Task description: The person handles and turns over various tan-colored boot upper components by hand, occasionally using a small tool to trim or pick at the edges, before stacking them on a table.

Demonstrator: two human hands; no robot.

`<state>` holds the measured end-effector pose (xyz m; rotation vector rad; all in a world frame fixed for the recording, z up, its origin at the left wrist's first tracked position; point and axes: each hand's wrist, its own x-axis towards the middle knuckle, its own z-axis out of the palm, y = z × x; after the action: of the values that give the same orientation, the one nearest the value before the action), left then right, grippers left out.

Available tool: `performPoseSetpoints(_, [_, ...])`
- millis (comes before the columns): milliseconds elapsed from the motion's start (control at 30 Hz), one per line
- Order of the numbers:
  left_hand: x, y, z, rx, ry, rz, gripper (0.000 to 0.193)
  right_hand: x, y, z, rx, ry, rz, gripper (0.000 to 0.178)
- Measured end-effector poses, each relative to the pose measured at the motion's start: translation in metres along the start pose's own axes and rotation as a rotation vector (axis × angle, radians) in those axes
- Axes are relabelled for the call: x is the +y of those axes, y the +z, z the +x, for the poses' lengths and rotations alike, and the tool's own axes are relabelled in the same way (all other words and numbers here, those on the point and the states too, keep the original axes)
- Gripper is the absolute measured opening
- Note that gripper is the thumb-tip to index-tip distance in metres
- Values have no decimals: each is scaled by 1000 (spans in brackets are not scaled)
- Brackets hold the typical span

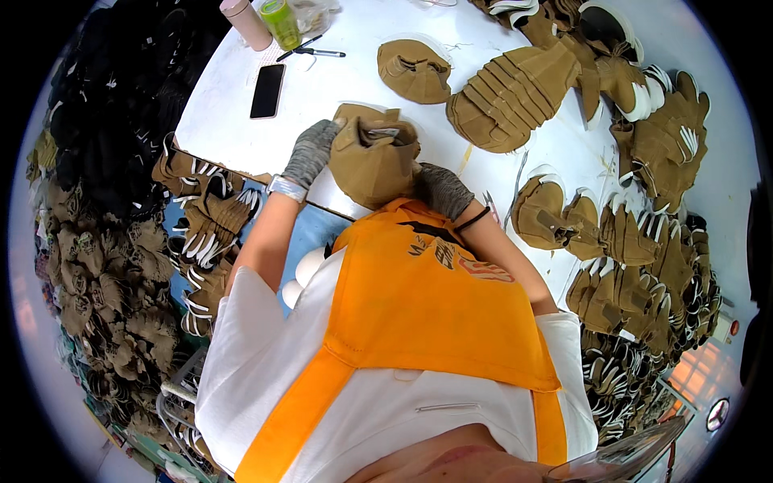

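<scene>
A brown fabric cap [374, 165] is between my hands at the near edge of the white table, its folded opening turned up. My left hand [310, 153], in a grey knit glove, pinches the cap's upper left edge. From the lower right, my right hand [443, 190], gloved in darker grey, grips the cap's right side, its fingertips partly hidden. Just beyond lies another brown cap [413, 71] with a pale edge. To its right rests a nested stack of brown caps [514, 98].
Phone [267, 92], pens [320, 52], pink bottle [245, 24] and green cup [280, 24] occupy the white table's [217, 109] far left. Scissors [491, 208] lie beside my right wrist. White-edged brown caps [616, 233] crowd the right; brown heaps [117, 298] and black piles [121, 113] fill the left.
</scene>
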<state>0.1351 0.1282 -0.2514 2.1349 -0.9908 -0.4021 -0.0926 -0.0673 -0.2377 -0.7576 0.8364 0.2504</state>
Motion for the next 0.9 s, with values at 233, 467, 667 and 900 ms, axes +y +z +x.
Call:
performPoseSetpoints(233, [77, -54, -1, 114, -70, -70, 34, -41, 5, -47, 267, -625, -1091, 40])
performPoseSetpoints(467, [156, -55, -14, -197, 209, -272, 98, -75, 126, -65, -43, -738, -408, 48])
performPoseSetpoints(667, [115, -18, -19, -31, 326, -139, 99, -35, 95, -22, 19, -826, -502, 45])
performPoseSetpoints(900, [97, 6, -5, 121, 444, -343, 92, -80, 77, -25, -191, -709, -495, 41])
